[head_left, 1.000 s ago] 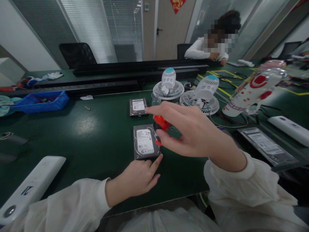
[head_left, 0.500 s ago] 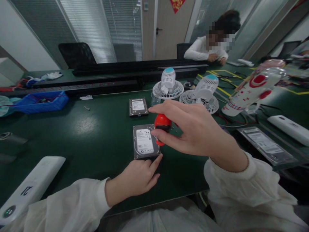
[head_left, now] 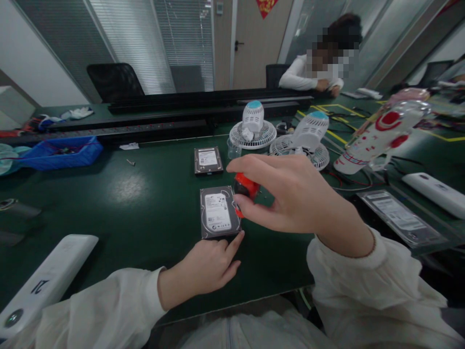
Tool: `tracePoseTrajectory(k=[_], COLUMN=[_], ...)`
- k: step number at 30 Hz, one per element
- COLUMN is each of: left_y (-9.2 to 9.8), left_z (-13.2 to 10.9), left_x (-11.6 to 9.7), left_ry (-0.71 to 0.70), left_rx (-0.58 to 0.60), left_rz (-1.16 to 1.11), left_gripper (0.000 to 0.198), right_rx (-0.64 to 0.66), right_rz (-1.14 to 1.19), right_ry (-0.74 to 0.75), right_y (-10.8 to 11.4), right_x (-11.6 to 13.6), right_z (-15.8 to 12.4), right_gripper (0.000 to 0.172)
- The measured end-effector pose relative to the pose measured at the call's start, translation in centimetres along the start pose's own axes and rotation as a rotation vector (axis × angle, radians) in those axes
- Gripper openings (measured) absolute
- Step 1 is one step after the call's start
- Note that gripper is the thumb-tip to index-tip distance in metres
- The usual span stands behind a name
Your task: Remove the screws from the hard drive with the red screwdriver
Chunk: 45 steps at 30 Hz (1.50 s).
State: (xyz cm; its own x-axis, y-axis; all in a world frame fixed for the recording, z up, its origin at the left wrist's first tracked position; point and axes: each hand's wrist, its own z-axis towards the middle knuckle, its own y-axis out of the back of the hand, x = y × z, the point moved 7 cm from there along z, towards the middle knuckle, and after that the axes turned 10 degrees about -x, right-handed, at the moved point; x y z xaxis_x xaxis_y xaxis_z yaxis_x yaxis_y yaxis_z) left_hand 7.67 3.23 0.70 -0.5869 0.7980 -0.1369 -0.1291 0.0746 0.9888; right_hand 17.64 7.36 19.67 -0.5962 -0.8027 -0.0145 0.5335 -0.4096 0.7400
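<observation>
A hard drive (head_left: 218, 213) with a white label lies flat on the green table. My left hand (head_left: 209, 266) rests at its near edge, index finger stretched to the near right corner and thumb apart; some fingertips are hidden. Over the drive's right edge, my right hand (head_left: 286, 194) is closed around a red and black screwdriver (head_left: 247, 185), thumb and fingers on its stubby handle. The handle stands roughly upright, and I cannot see its tip. Small screws (head_left: 263, 195) show beside the right hand. Farther back lies a second hard drive (head_left: 208, 161).
Two white fans (head_left: 253, 128) and a clear cup (head_left: 234, 149) stand behind the drives. At left are a blue tray (head_left: 63, 152) and a white device marked 21 (head_left: 51, 276). A patterned bottle (head_left: 379, 135) and another drive (head_left: 399, 218) are at right. A person (head_left: 308, 75) sits opposite.
The screwdriver handle has turned in my right fingers, showing its black part on the left. My right hand has shifted slightly; my left hand and the drive have stayed put.
</observation>
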Motion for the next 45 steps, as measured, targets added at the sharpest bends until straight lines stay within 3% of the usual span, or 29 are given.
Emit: tracePoseTrajectory(k=[6, 10, 18, 24, 35, 39, 45], left_y=[0.04, -0.13, -0.33, -0.17, -0.25, -0.22, -0.03], left_z=[-0.03, -0.1, 0.03, -0.09, -0.01, 0.04, 0.01], left_x=[0.09, 0.14, 0.25, 0.14, 0.26, 0.32, 0.05], left_ry=[0.016, 0.021, 0.01, 0.016, 0.01, 0.019, 0.001], left_rx=[0.024, 0.029, 0.005, 0.015, 0.003, 0.002, -0.01], left_rz=[-0.001, -0.006, -0.002, 0.013, 0.013, 0.008, 0.008], left_gripper=[0.063, 0.064, 0.063, 0.064, 0.064, 0.064, 0.063], right_rx=[-0.046, -0.011, -0.004, -0.007, -0.025, -0.026, 0.015], right_rz=[-0.108, -0.099, 0.057, -0.041, 0.022, -0.036, 0.067], right_ry=[-0.034, -0.025, -0.008, -0.016, 0.011, 0.035, 0.032], right_y=[0.94, 0.61, 0.49, 0.41, 0.27, 0.26, 0.17], right_x=[-0.5, -0.48, -0.28, -0.53, -0.34, -0.41, -0.13], right_z=[-0.24, -0.15, -0.13, 0.02, -0.13, -0.09, -0.26], right_gripper=[0.046, 0.038, 0.041, 0.038, 0.034, 0.042, 0.043])
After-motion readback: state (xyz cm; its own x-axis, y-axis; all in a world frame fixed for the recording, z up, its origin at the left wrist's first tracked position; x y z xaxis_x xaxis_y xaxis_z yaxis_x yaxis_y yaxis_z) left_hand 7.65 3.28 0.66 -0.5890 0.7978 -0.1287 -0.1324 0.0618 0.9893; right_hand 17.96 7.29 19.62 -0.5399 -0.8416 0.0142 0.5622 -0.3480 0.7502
